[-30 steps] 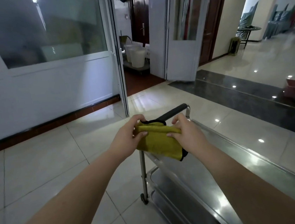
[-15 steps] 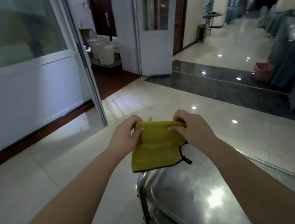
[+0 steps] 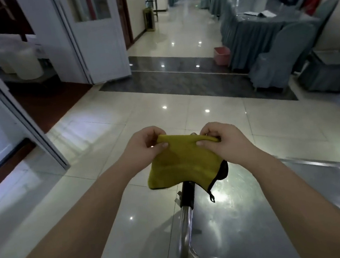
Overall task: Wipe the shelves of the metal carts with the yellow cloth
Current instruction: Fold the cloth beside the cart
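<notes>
Both hands pinch the yellow cloth (image 3: pixel 185 165) by its top edge, left hand (image 3: pixel 144 151) at ten o'clock, right hand (image 3: pixel 222 144) at two. It hangs above the metal cart's top shelf (image 3: pixel 249 215), apparently not touching; wiping looks not yet begun.

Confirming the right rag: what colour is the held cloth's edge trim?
Black, edging the mustard-yellow fabric cloth; head view shows it best.
</notes>
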`<state>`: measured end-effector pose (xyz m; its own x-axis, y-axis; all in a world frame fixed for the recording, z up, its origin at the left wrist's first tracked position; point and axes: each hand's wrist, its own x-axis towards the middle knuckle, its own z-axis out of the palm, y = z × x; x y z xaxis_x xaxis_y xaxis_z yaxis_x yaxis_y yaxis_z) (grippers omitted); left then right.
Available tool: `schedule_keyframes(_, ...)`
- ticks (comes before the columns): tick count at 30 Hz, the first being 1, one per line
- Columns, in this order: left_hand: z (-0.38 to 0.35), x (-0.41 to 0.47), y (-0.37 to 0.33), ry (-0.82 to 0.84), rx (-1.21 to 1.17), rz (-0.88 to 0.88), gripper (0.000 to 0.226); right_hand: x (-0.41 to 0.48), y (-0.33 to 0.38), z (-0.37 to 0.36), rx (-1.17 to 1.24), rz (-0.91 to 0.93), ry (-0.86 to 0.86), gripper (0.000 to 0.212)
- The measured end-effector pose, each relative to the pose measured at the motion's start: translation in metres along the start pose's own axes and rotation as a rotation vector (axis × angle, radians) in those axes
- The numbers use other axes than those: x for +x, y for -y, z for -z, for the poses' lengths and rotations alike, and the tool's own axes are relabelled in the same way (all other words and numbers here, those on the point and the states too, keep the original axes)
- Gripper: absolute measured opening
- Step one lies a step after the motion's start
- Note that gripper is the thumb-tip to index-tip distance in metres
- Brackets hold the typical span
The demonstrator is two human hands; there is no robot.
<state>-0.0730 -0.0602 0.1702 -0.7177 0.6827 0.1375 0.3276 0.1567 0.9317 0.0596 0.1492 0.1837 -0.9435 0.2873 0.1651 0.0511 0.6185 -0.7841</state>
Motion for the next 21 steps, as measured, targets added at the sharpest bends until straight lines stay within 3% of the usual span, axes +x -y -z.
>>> schedule_keyframes(5,0.004,0.028,0.005,0.17,0.407,0.016,0.005,-0.001,-0.006,0.004,0.027,-0.079,0.01,0.011)
schedule_keyframes(8,0.01,0.03,0.013,0.233,0.587,-0.006,0.016,-0.007,-0.009,0.002,0.055,-0.108,0.038,0.01)
schedule_keyframes(10,0.02,0.027,0.012,0.256,0.562,0.0,0.021,-0.013,-0.009,0.005,0.105,-0.093,0.073,0.009)
schedule_keyframes(15,0.04,0.034,0.003,0.413,0.207,0.11,0.02,-0.015,-0.01,0.019,0.269,-0.058,0.138,0.01)
schedule_keyframes(21,-0.006,0.088,0.078,0.314,0.375,0.267,0.02,0.037,-0.088,-0.01,-0.027,-0.314,0.115,0.014)
